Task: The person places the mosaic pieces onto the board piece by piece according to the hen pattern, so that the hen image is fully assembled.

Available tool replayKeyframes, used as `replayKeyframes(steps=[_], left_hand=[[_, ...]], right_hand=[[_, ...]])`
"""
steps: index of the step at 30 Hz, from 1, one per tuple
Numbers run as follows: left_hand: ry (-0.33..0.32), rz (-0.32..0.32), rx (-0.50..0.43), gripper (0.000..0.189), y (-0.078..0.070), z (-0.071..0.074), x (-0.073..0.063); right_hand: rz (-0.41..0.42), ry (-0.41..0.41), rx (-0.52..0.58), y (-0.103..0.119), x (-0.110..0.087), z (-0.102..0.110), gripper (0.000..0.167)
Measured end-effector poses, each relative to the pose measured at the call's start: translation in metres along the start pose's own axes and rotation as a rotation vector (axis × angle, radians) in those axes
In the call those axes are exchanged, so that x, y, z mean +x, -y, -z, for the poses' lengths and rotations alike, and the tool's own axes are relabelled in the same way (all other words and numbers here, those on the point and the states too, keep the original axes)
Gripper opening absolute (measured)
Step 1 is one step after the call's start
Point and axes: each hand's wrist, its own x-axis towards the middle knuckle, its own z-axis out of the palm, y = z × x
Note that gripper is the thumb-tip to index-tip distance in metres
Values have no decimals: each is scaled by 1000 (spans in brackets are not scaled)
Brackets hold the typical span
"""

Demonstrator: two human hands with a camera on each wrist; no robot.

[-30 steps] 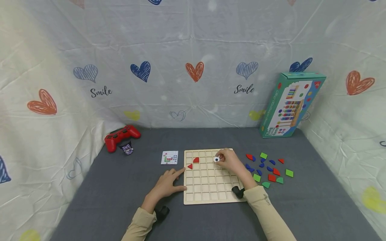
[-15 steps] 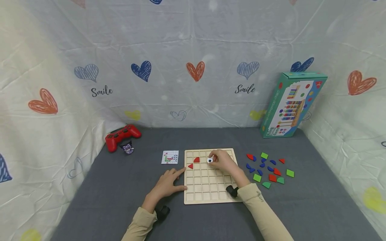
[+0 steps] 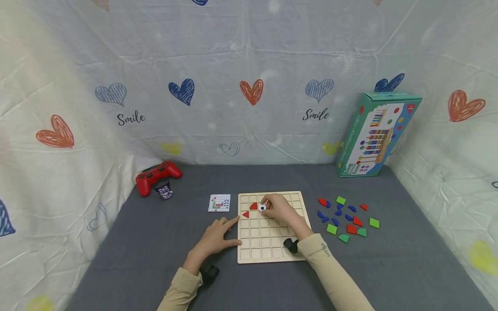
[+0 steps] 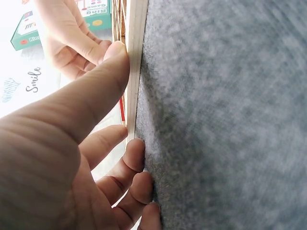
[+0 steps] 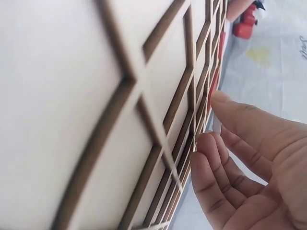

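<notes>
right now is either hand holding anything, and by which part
The right hand pinches a white piece by its edge; the left hand holds nothing, only touching the board.

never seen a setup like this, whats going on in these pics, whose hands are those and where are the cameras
There's no robot here: these are one person's two bare hands. The wide view comes from a camera worn on the head, looking forward and down. The two close-ups come from cameras on the wrists, each watching its own hand.

On the grey surface lies a wooden grid board with two red pieces on it. To its left is a small printed card; to its right, loose coloured pieces. Farther back are a red game controller and a green box.

The left hand touches the board's left edge. The right hand pinches a white piece with a black dot over the board.
</notes>
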Motion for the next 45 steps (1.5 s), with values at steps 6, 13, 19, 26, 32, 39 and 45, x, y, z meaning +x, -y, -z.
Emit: replayKeyframes(steps=[6,13,19,26,32,39,45], left_hand=[[-5,-12,4,76,0,0,0],[-4,-12,5,76,0,-1,0],[-4,-8,7,77,0,-1,0],[-2,-1,13,77,0,1,-1],[0,2,17,77,0,0,0],[-1,1,19,77,0,-1,0],[4,8,19,78,0,-1,1]], right_hand=[[-1,9,3,3,3,-5,22],[27,17,-9,7,3,-6,21],[25,18,0,9,2,-7,20],[27,13,-4,11,-1,-8,18],[20,13,-38,13,-2,-8,17],[34,26,-62,13,-2,-5,19],[59,36,-53,15,-2,-2,18]])
